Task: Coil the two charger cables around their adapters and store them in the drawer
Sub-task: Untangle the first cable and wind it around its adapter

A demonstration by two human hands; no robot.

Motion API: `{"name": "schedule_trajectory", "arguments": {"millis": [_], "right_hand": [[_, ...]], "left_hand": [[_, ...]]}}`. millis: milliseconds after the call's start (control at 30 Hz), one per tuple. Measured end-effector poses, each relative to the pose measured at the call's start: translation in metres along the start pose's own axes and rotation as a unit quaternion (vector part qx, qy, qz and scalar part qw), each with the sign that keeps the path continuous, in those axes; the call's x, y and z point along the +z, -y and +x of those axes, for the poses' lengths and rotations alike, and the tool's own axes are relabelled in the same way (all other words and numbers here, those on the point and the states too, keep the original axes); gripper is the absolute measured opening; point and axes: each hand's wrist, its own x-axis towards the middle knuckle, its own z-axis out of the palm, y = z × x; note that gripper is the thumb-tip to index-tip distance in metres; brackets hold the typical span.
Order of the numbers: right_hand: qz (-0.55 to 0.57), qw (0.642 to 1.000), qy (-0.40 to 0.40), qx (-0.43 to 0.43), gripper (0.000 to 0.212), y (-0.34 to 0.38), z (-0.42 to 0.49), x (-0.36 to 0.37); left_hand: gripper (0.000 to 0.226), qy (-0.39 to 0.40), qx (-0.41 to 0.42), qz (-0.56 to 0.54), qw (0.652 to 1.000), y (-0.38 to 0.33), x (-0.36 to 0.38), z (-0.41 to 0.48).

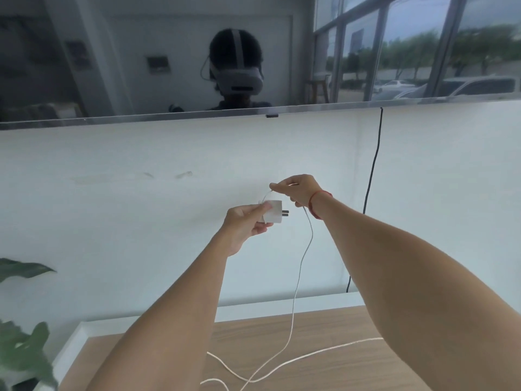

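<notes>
My left hand [245,221] grips a white charger adapter [274,211] in mid-air in front of the white wall, its two dark prongs pointing right. Just above and right of it, my right hand [298,190] pinches the thin white cable [303,255] that comes out of the adapter. From that pinch the cable hangs down to the wooden tabletop [352,371], where it lies in loose crossing loops. A second charger and the drawer are not in view.
A wall-mounted TV [169,66] hangs above, its dark screen reflecting a person and windows. A black cord [373,176] runs down the wall at the right. Green plant leaves [22,348] stand at the lower left beside the table.
</notes>
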Motion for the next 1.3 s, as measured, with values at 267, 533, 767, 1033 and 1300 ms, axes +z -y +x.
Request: {"name": "schedule_trajectory", "arguments": {"millis": [267, 533, 767, 1033, 1300], "right_hand": [[0.148, 0.985, 0.010, 0.089, 0.018, -0.020, -0.007, 0.039], [0.112, 0.989, 0.014, 0.093, 0.017, -0.030, -0.023, 0.071], [0.161, 0.979, 0.025, 0.120, 0.025, -0.035, -0.033, 0.080], [0.152, 0.981, 0.034, 0.117, 0.024, -0.052, -0.041, 0.068], [0.117, 0.984, 0.045, 0.123, 0.022, -0.054, -0.044, 0.057]], "left_hand": [[0.024, -0.003, 0.037, -0.047, 0.998, -0.022, -0.016, -0.007], [0.019, -0.039, 0.039, -0.056, 0.997, -0.012, -0.014, -0.006], [0.023, -0.070, 0.019, -0.010, 0.997, -0.005, 0.001, -0.007], [0.029, -0.001, -0.024, -0.030, 0.999, 0.005, 0.007, -0.008], [0.029, -0.040, 0.006, -0.046, 0.998, 0.011, 0.022, 0.000]]}}
